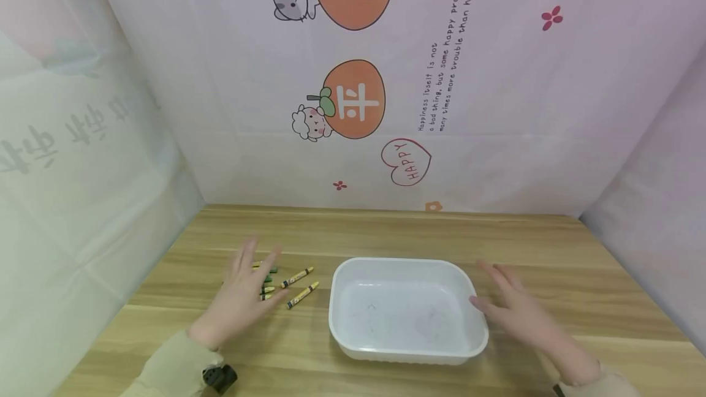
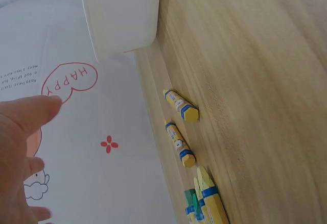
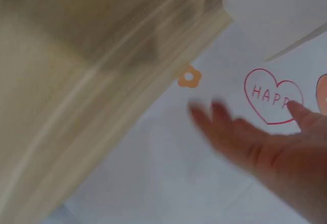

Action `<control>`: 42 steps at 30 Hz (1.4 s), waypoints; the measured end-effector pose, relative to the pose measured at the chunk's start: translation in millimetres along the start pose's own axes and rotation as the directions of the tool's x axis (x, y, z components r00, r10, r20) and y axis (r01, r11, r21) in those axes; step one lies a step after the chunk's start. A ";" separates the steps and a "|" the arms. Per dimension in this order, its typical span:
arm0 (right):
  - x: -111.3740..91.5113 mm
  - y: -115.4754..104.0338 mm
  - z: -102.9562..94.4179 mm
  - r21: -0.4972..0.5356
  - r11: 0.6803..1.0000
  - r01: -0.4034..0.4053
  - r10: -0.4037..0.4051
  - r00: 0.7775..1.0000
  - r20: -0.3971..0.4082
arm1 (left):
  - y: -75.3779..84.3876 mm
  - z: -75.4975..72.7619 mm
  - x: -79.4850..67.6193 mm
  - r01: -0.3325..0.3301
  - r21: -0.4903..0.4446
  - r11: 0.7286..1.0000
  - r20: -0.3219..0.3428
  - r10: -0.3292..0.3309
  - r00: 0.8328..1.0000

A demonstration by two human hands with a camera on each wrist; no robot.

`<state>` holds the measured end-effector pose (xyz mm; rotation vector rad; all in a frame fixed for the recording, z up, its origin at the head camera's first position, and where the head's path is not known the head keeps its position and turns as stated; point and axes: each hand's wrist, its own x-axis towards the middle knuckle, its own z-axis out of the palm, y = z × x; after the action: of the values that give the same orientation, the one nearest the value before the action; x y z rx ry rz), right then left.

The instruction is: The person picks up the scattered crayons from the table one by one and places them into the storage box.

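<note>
A white plastic basin (image 1: 408,351) stands on the wooden table with nothing inside but faint marks on its floor. Left of it lie two yellow crayons, one nearer (image 1: 303,295) and one farther (image 1: 298,277). Several more yellow and green crayons (image 2: 212,198) are bunched beside them, partly hidden in the head view by my left hand (image 1: 239,293). That hand hovers over the bunch with its fingers spread and holds nothing. My right hand (image 1: 515,311) is at the basin's right side, fingers extended, its thumb close to the rim; whether it touches I cannot tell.
The wooden table (image 1: 276,348) meets a white printed cloth (image 1: 248,139) at its back edge. More cloth hangs along the left and right sides. A black strap device (image 1: 219,377) sits on the left wrist.
</note>
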<state>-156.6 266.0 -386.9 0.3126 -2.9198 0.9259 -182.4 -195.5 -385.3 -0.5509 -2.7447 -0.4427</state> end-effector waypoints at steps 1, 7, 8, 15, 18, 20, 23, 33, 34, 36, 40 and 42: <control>1.2 0.1 -1.0 0.080 0.997 -0.017 0.014 0.999 0.049 | 0.1 1.4 1.8 -0.005 -0.028 1.000 0.005 0.006 1.000; 8.9 11.2 1.5 0.474 0.871 -0.131 -0.001 0.964 0.268 | 2.3 11.0 14.7 -0.031 -0.159 0.987 0.070 0.042 0.997; 10.1 14.0 2.6 0.515 0.846 -0.138 -0.019 0.958 0.287 | 3.3 12.6 17.0 -0.024 -0.186 0.982 0.095 0.042 0.995; 15.0 25.9 4.5 0.617 0.774 -0.143 -0.103 0.933 0.345 | 7.4 24.4 29.6 -0.011 -0.267 0.964 0.238 0.077 0.968; 16.4 28.4 5.9 0.630 0.764 -0.138 -0.115 0.932 0.344 | 5.5 30.3 33.7 -0.018 -0.268 0.963 0.272 0.094 0.958; 17.0 28.9 6.8 0.634 0.759 -0.146 -0.109 0.932 0.345 | 3.4 34.4 35.9 -0.012 -0.268 0.963 0.296 0.094 0.950; 17.6 28.9 7.5 0.637 0.758 -0.139 -0.113 0.934 0.338 | 0.1 40.6 38.8 0.004 -0.270 0.963 0.337 0.091 0.937; 17.2 28.9 8.6 0.638 0.753 -0.162 -0.087 0.936 0.340 | 2.6 48.5 46.9 -0.022 -0.260 0.965 0.421 0.133 0.897; 16.9 28.8 8.8 0.636 0.754 -0.166 -0.082 0.936 0.341 | 3.1 48.5 47.0 -0.022 -0.250 0.968 0.422 0.129 0.898; 16.9 28.9 9.4 0.634 0.755 -0.167 -0.080 0.937 0.341 | 3.4 48.2 47.4 -0.015 -0.239 0.971 0.425 0.119 0.897; 16.7 28.4 9.9 0.637 0.752 -0.169 -0.081 0.936 0.343 | 1.8 46.9 49.4 0.022 -0.237 0.971 0.453 0.091 0.887; 16.6 28.2 9.6 0.641 0.748 -0.170 -0.085 0.934 0.348 | 1.2 45.5 51.7 0.051 -0.237 0.970 0.468 0.068 0.881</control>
<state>-178.8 280.1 -408.7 0.4878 -2.7575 2.1232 -238.0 -161.7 -408.0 -0.8285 -3.1716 -0.7359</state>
